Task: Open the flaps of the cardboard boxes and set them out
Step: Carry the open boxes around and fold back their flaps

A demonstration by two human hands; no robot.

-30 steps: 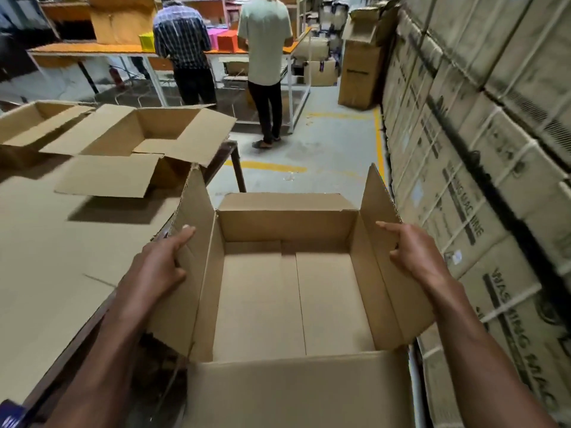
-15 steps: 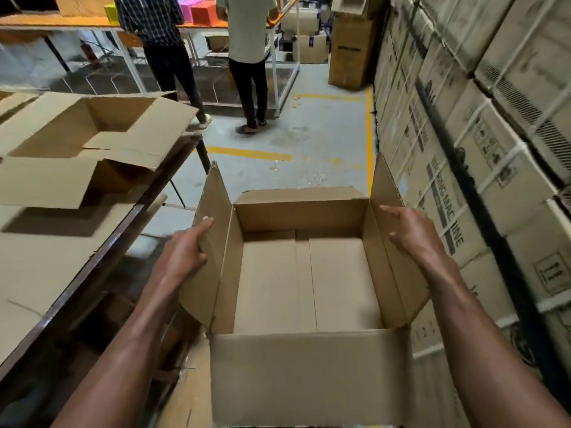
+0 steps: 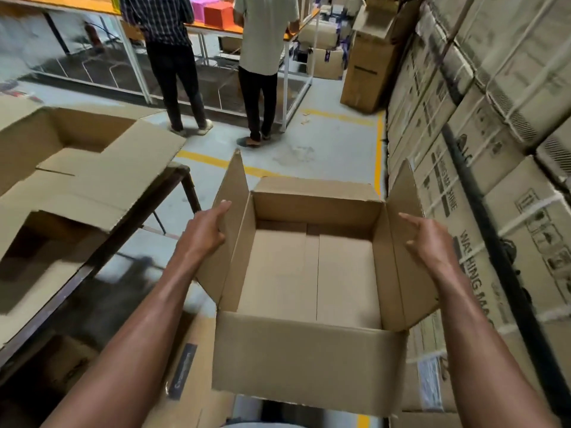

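Note:
An open cardboard box [image 3: 309, 350] hangs in the air in front of me, empty, with all its top flaps spread. My left hand [image 3: 204, 233] grips the raised left flap [image 3: 234, 193] from outside. On the other side, my right hand [image 3: 432, 242] holds the right flap [image 3: 401, 193] near its top edge. Another opened box [image 3: 102, 156] lies with its flaps spread on the table [image 3: 129, 223] at my left.
A wall of strapped washing-machine cartons [image 3: 482, 149] runs close along the right. Two people [image 3: 262, 57] stand at an orange workbench [image 3: 216, 26] ahead. Grey floor with yellow lines [image 3: 324, 143] lies between. More cardboard [image 3: 185, 366] sits low under the table edge.
I have carried the box off the table's edge to the right, over the floor beside the cartons. Both hands stay on the side flaps.

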